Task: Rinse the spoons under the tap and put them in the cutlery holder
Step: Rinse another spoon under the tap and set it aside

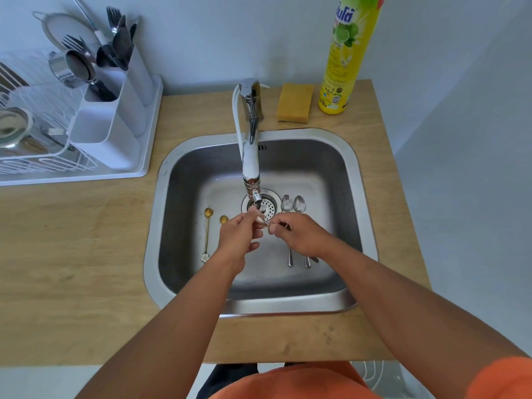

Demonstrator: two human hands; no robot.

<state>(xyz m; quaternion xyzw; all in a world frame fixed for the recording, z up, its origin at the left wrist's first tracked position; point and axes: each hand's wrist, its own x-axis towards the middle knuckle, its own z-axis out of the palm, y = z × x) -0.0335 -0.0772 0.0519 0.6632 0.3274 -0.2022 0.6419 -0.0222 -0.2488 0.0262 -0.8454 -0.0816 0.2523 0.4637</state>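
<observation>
Both hands meet under the tap spout over the sink drain. My right hand pinches the handle of a small silver spoon. My left hand holds its bowl end with curled fingers, right below the spout. Two more silver spoons lie side by side on the sink floor to the right of the drain, their handles partly under my right hand. A gold spoon lies at the left, and a second gold spoon bowl peeks out beside my left hand. The white cutlery holder stands at the back left.
The steel sink is set in a wooden counter. The holder sits on a white dish rack tray and holds several forks and spoons. A yellow sponge and a tall yellow detergent bottle stand behind the sink.
</observation>
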